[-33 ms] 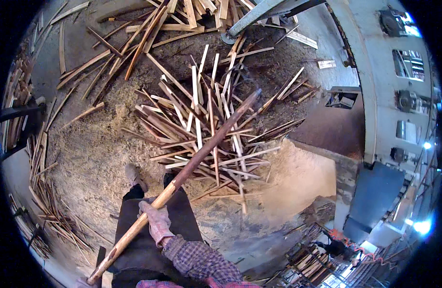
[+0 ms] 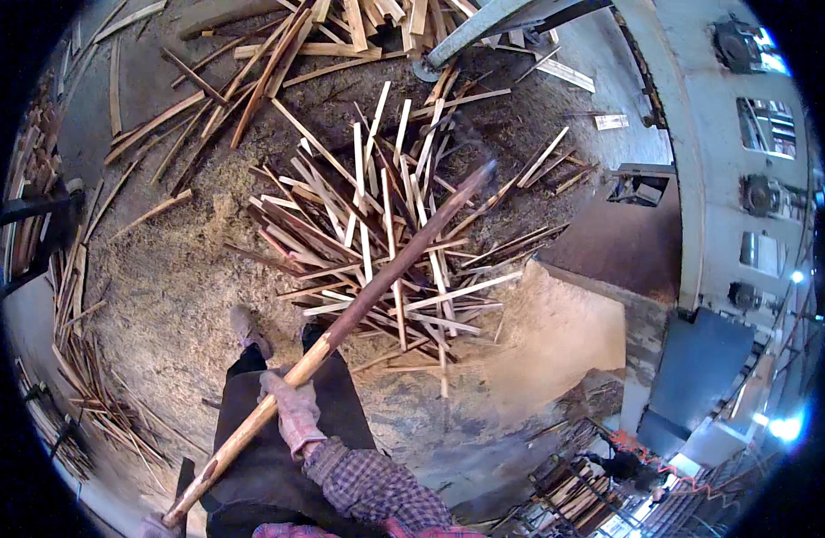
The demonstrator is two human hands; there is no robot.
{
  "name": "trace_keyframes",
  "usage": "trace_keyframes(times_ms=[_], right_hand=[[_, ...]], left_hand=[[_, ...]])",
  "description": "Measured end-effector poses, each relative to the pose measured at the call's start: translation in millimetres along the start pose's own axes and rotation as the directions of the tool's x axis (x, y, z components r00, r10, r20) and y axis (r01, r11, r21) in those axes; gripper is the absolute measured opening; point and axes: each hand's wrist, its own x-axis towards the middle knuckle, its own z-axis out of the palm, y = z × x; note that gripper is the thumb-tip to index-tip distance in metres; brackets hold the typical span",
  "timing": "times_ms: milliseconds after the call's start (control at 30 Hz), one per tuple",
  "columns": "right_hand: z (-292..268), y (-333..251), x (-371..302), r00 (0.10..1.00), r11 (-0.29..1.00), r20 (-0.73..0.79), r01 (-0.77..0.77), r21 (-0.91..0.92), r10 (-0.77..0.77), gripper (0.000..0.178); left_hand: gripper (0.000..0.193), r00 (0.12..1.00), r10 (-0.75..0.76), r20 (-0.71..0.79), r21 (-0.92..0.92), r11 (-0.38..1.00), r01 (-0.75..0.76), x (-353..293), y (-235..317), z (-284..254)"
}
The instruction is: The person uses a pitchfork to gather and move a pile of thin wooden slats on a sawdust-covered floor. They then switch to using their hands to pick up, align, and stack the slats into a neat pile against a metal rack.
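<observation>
A long wooden pole (image 2: 369, 291) runs slantwise across the view, from the lower left to above a heap of sticks. Its near part is pale and bare; the far part is dark reddish brown. Around the pale part, my right hand (image 2: 293, 414) is closed, in a dusty pinkish glove below a checked sleeve. At the pole's near end, by the lower edge, my left hand (image 2: 159, 525) shows only in part, gloved and closed on it. Beyond my feet lies the heap of thin wooden strips (image 2: 390, 260), with the pole's far end over it.
Sawdust covers much of the floor (image 2: 175, 305). More boards (image 2: 354, 27) lie at the far side, and sticks (image 2: 99, 403) along the left. A large grey machine (image 2: 699, 152) stands on the right, with a tan sawdust pile (image 2: 565, 323) beside it.
The pole's far end has shifted slightly up and to the right. Both hands keep their hold on it.
</observation>
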Motion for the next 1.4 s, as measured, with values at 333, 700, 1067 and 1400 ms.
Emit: trace_keyframes(times_ms=[333,700,1067,1400], right_hand=[[-36,-285,168,0.917,0.939,-0.202,0.342,-0.039,-0.343,0.027],[-22,-251,170,0.954,0.877,-0.297,-0.114,-0.467,-0.035,0.039],[-16,-68,96,0.96,0.938,-0.261,0.006,-0.348,-0.103,0.02],[57,238,-44,0.96,0.989,-0.235,0.148,-0.029,-0.151,0.027]], left_hand=[[0.037,0.979,0.18,-0.099,-0.399,0.893,-0.205,79,394,-202],[0.036,0.967,0.254,-0.019,-0.301,0.921,-0.248,38,361,-156],[0.042,0.98,0.198,0.008,-0.262,0.946,-0.189,-7,202,-86],[0.034,0.963,0.259,-0.082,0.408,0.89,-0.204,-57,-76,39]])
